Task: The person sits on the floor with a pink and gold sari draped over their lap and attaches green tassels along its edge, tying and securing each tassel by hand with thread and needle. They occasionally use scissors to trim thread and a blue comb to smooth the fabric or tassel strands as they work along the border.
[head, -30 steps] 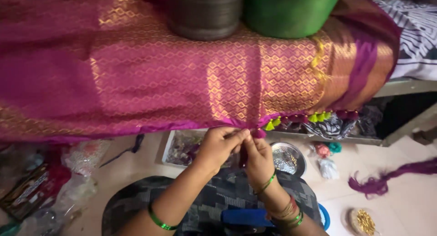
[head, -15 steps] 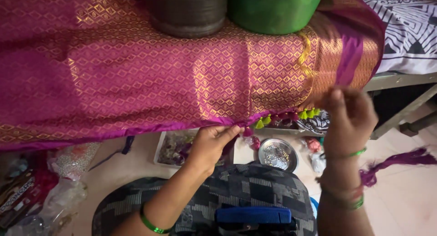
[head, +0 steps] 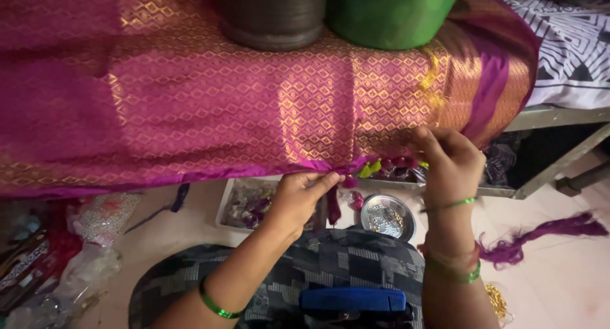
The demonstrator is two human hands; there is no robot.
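A magenta and gold woven cloth [head: 210,107] drapes over a bench edge in front of me. My left hand [head: 302,192] pinches the cloth's lower hem, where a short purple tassel [head: 333,205] hangs down. My right hand [head: 448,161] grips the hem farther right, beside several green, yellow and pink tassels [head: 381,167]. Both wrists wear green bangles.
A grey pot [head: 273,14] and a green pot [head: 391,14] sit on the cloth. Below lie a small steel bowl [head: 387,216], a tray of beads [head: 244,205], a bundle of purple threads [head: 546,234], plastic bags [head: 82,240] and a patterned cushion [head: 343,265] on my lap.
My right hand, which was joined with the left at the hem, swung out to the right and now comes back down onto the hem beside the tassels. The left stays pinched.
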